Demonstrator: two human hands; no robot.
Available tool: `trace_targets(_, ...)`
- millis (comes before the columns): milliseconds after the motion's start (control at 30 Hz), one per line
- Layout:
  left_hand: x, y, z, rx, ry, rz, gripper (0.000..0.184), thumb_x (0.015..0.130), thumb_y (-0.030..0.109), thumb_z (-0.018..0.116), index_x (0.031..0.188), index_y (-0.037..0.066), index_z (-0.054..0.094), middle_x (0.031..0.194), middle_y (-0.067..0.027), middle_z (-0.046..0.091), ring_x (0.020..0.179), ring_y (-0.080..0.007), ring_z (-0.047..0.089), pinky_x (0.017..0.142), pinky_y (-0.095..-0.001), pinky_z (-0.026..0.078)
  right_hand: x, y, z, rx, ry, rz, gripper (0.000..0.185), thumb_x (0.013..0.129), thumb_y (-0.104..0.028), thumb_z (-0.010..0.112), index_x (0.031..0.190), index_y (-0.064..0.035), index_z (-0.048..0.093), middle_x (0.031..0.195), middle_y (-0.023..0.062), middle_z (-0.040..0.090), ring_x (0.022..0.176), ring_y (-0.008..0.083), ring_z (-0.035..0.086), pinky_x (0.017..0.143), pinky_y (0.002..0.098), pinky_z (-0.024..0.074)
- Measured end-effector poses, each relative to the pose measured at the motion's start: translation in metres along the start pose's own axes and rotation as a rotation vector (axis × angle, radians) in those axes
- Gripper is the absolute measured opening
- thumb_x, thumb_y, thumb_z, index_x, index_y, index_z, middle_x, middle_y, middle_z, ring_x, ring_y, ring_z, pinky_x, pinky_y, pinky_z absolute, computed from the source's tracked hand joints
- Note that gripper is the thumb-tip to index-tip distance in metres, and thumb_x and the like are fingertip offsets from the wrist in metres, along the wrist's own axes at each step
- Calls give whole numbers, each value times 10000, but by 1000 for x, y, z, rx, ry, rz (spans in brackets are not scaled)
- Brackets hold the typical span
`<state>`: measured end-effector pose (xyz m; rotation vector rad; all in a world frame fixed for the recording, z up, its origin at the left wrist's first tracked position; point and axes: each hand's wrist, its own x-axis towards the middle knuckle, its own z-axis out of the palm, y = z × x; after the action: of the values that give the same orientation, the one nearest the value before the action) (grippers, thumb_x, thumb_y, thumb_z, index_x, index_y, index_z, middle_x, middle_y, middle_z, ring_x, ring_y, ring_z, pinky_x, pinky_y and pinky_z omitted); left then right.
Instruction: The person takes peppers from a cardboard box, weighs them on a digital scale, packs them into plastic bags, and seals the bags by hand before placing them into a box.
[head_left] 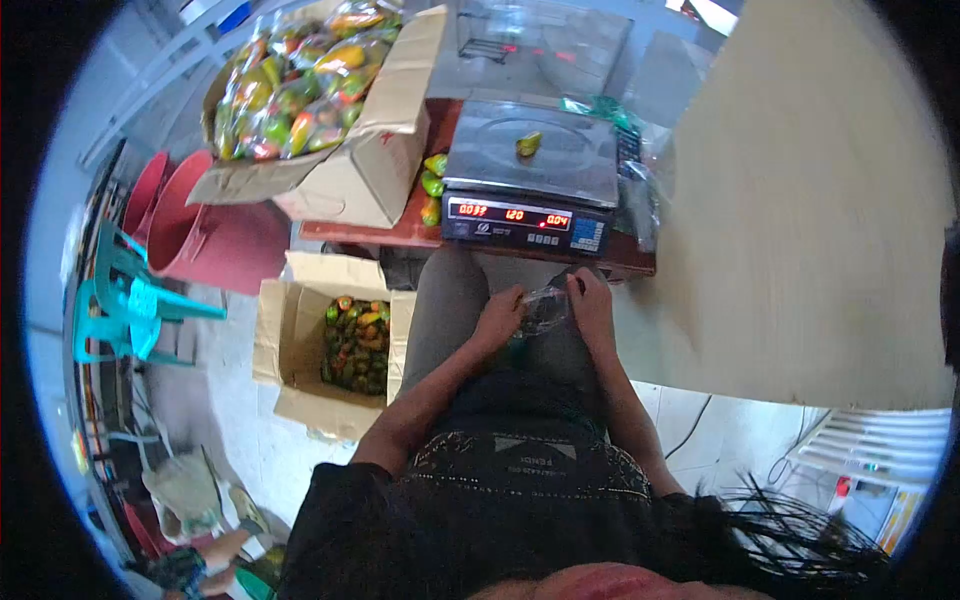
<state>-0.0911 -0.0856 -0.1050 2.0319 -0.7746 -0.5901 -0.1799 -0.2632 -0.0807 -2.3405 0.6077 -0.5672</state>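
Note:
Between my two hands, over my lap, is a clear plastic bag. My left hand is closed on the bag's left side, and my right hand pinches its right edge. Just beyond them a digital scale stands on a reddish-brown table, its red digits lit. One small yellow-green pepper lies on the metal pan. Several green and orange peppers lie along the scale's left side.
A cardboard box of bagged peppers stands on the table's left. Below, an open carton holds loose peppers. Red tubs and a turquoise chair are farther left. A pale board fills the right. Another person's arm shows lower left.

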Motion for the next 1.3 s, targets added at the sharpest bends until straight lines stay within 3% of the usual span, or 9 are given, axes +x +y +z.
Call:
trace_targets(233, -4, -5, 4, -7, 9, -15, 212, 863, 110, 542, 1043, 3, 576, 950, -220, 635, 940, -409, 608, 803, -474, 467, 2, -6, -6, -60, -157, 29, 243, 922, -249, 566, 860, -14, 566, 767, 191, 593, 717, 383, 585, 631, 433, 436)
trace_targets(733, -8, 8, -6, -52, -58, -29, 265, 868, 166, 533, 1084, 14, 555, 984, -241, 623, 978, -407, 598, 834, -503, 466, 5, -74, 1, 50, -81, -129, 149, 939, -174, 538, 928, -35, 589, 784, 157, 607, 694, 317, 597, 661, 394, 462)
trace_targets(800, -6, -7, 8, -41, 26, 57, 287, 872, 180, 541, 1108, 16, 555, 1003, -242, 624, 996, -403, 595, 848, -502, 467, 8, -105, 17, 254, -293, -292, 183, 900, -163, 586, 1063, -87, 620, 838, 145, 644, 711, 321, 608, 710, 410, 486)
trace_targets(867, -2, -27, 29, -532, 168, 235, 295, 872, 176, 541, 1123, 20, 551, 1000, -243, 625, 994, -407, 594, 847, -504, 467, 10, -144, 32, 317, -468, -597, 388, 857, -146, 629, 1242, -149, 583, 898, 137, 662, 714, 307, 616, 736, 414, 497)
trace_targets(933, -3, -30, 29, -486, 130, 220, 295, 871, 171, 541, 1126, 23, 549, 995, -244, 625, 992, -409, 594, 846, -505, 467, 11, -198, 8, 210, -959, -436, 500, 841, -120, 635, 1326, -190, 537, 922, 129, 660, 717, 283, 620, 737, 390, 499)
trace_targets(1033, -4, -28, 24, -374, 116, 201, 294, 870, 165, 540, 1129, 26, 546, 987, -246, 624, 988, -412, 594, 844, -507, 466, 10, -206, 0, 294, -1035, -361, 561, 838, -93, 628, 1371, -209, 495, 957, 138, 654, 722, 260, 619, 715, 373, 497)
trace_targets(1133, -3, -20, 17, -172, 102, 159, 294, 868, 158, 540, 1132, 30, 542, 979, -247, 624, 985, -414, 594, 843, -509, 466, 18, -158, -6, 372, -697, -332, 539, 834, -96, 630, 1350, -198, 514, 901, 133, 658, 711, 261, 626, 678, 375, 488)
trace_targets(1200, -5, -10, 13, -46, 70, 111, 294, 867, 154, 540, 1135, 32, 540, 974, -248, 624, 983, -416, 594, 841, -510, 466, 19, -95, -9, 180, -421, -374, 361, 857, -127, 613, 1217, -144, 586, 844, 127, 660, 700, 296, 639, 639, 396, 477)
trace_targets(1300, -5, -2, 3, 25, -17, 7, 257, 855, 124, 524, 1094, 30, 540, 962, -243, 624, 964, -421, 595, 821, -515, 463, 8, -23, -18, -137, -319, -131, 140, 898, -203, 584, 980, -89, 582, 803, 123, 651, 710, 345, 641, 625, 416, 477)
